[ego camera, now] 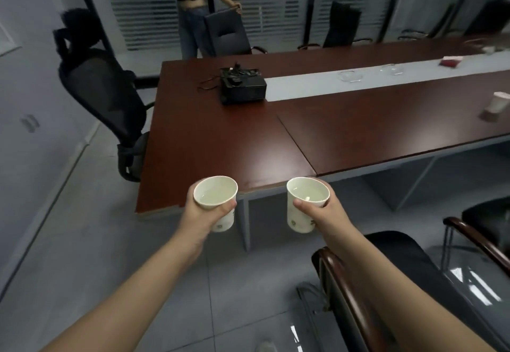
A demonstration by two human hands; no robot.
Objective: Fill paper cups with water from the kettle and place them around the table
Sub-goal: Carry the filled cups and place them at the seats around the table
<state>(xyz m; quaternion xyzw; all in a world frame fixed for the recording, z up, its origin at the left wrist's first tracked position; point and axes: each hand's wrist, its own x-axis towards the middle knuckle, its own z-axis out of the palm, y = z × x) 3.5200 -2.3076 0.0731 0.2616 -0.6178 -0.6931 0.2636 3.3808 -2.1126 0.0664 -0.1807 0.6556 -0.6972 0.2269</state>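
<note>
You're standing in an office meeting room. A long dark-red desk [220,136] is ringed by chairs, including a black mesh office chair [102,95], with slatted blinds [138,6] across glass partitions behind and a grey tiled floor [82,227].

Dim, cool indoor light, soft and wide-angled.
My view bows at the edges, so the sides of the table [220,144] curve. White glare streaks the chair [469,282] at lower right; the table carries a dull sheen. The far cup [496,106] and the person [193,6] behind are smeared with blur.
</note>
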